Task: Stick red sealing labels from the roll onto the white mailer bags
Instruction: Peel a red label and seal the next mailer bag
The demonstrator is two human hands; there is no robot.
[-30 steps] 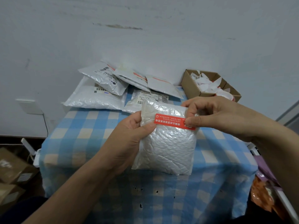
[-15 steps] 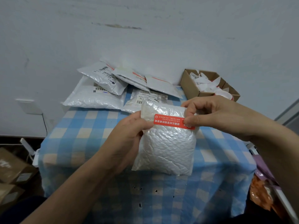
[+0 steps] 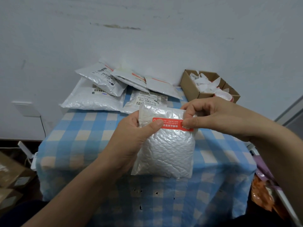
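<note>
While both hands work above the checked worktop (image 3: 85,128), the scene reads as follows.

Left hand (image 3: 131,145): closed around the left edge of the white mailer bag (image 3: 167,149), thumb pressed on the left end of the red label (image 3: 172,124).
Right hand (image 3: 218,118): pinching the label's right end together with the bag's upper right corner, fingers curled.
Mailer bag: held upright between the hands, over the middle of the worktop, its lower edge near the cloth.
Red label: lying across the bag's upper part, slightly tilted down to the right.
Other mailer bags (image 3: 98,89): piled at the far side against the wall, some with red strips.
Cardboard box (image 3: 193,89): far right corner, holding white paper scraps.
</note>
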